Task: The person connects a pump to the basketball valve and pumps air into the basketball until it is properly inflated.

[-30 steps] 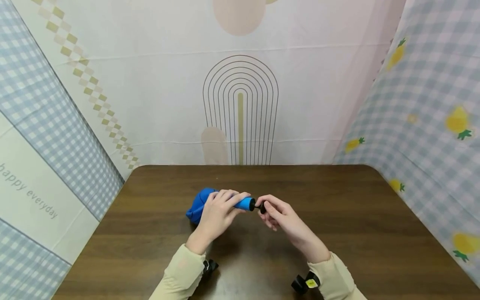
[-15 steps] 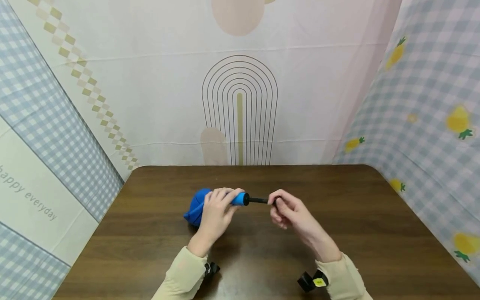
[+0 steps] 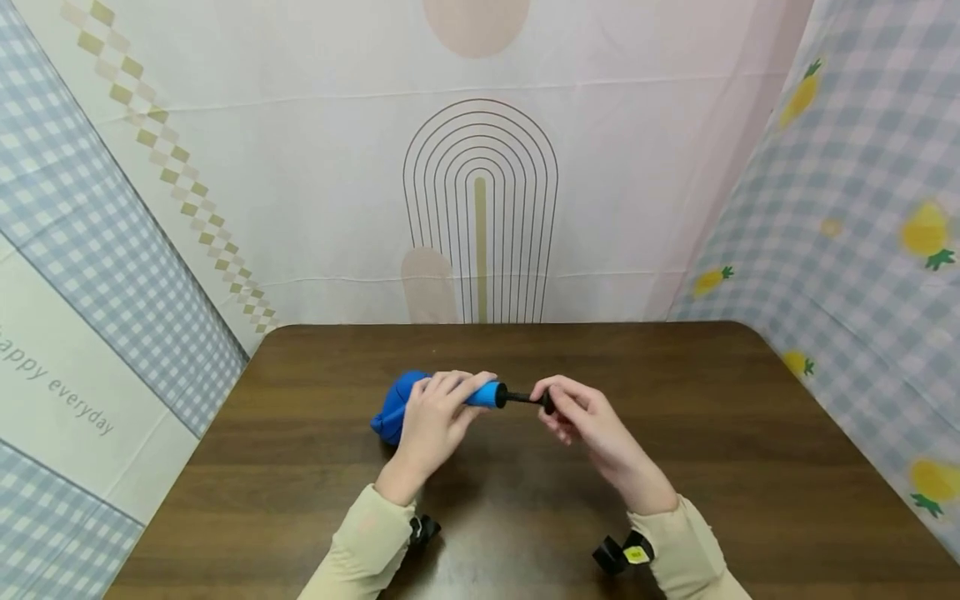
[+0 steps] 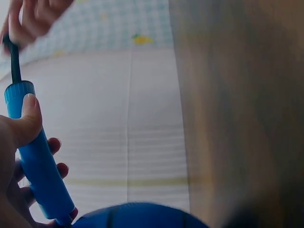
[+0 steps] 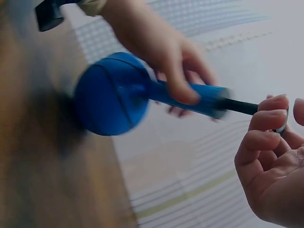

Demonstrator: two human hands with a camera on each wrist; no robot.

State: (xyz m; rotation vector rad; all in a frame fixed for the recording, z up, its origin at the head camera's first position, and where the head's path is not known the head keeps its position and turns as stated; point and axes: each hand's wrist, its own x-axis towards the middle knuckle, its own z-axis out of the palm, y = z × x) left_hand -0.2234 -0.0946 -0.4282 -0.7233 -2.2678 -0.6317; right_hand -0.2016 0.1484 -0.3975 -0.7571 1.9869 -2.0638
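Note:
My left hand [image 3: 433, 425] wraps round the blue barrel of a hand pump [image 3: 486, 394]; in the left wrist view the thumb lies along the pump barrel [image 4: 42, 166]. At the pump's left end sits a blue ball [image 3: 396, 408] with black seam lines. Its outline looks dented in the head view but rounder in the right wrist view, where the ball [image 5: 111, 95] meets the pump's tip. My right hand [image 3: 592, 421] pinches the black handle [image 3: 547, 402] with curled fingers. Part of the black plunger rod [image 3: 520, 397] shows between barrel and handle.
A dark wooden table [image 3: 300, 492] lies beneath both hands. Patterned cloth [image 3: 337, 192] hangs behind it and along both sides. Black wrist cameras [image 3: 611, 554] are strapped at the sleeves.
The plunger rod first came far out of the barrel as my right hand moved right, then went partly back in. My left hand and the ball stay almost where they were.

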